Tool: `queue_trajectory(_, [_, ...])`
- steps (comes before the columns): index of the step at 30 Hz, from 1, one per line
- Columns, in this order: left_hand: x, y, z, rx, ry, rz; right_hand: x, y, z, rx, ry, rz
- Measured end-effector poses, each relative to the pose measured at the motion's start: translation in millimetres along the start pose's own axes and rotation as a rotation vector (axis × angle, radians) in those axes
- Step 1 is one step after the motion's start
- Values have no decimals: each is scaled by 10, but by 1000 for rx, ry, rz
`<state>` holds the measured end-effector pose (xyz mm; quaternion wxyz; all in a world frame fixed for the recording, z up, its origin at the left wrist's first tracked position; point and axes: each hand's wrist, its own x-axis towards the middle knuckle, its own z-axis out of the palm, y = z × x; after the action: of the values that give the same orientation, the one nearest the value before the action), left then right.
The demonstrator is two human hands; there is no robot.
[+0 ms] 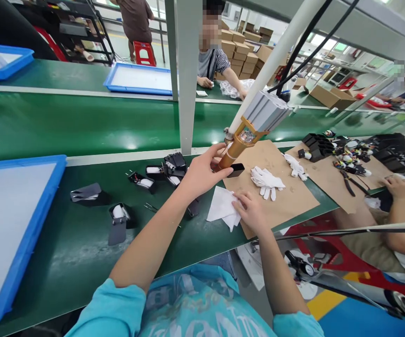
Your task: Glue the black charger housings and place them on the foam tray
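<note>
My left hand (202, 173) is curled at the lower end of a gold-coloured cylinder (236, 149) on a mounted machine head. Its thumb lies against a small black plastic case (237, 170) directly beneath that cylinder; the hand hides the rest of the case. Lower and to the right, my right hand (253, 210) has its fingertips pressed on a white cloth (219, 204) on the green bench. Left of my forearm stand a black case with its flap open (118, 231) and another black case (89, 194). Several black cases with wires (174, 164) lie behind the forearm.
White gloves (267, 181) lie on brown cardboard (293, 201). Pliers (347, 183) and piled wired parts (355, 157) are farther right, near a co-worker's hand (399, 187). A blue-rimmed tray (46, 201) stands left. A white post (185, 93) rises behind the bench.
</note>
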<state>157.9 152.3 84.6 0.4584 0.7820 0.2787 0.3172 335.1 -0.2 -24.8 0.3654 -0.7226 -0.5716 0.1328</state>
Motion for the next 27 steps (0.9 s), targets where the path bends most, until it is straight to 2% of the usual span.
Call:
queue_trajectory(5, [28,-20,11,-124,-36,1,-14,57,71,58,77,35])
queue_trajectory(10, [46,-63,-9,-200,-116,-24,90,-26,-69,200,105,32])
queue_trajectory(13, [56,-106,-24,-200,-133,-30,175,-80,-112,268,172,44])
queue_trajectory(16, [68,-151,-29,-183,-129,-19,315,-165,-67,267,101,8])
queue_trajectory(19, [85,-187,-28,-174,-130,-24,498,-248,-7,211,-38,-55])
queue_trajectory(21, [97,-205,-23,-172,-116,-38,632,-280,5,176,-78,-74])
queue_trajectory(24, [112,-218,-15,-190,-94,-43,862,-290,29,63,-43,-144])
queue_trajectory(27, [122,-215,-20,-199,-74,-58,1146,-272,164,-245,-21,-284])
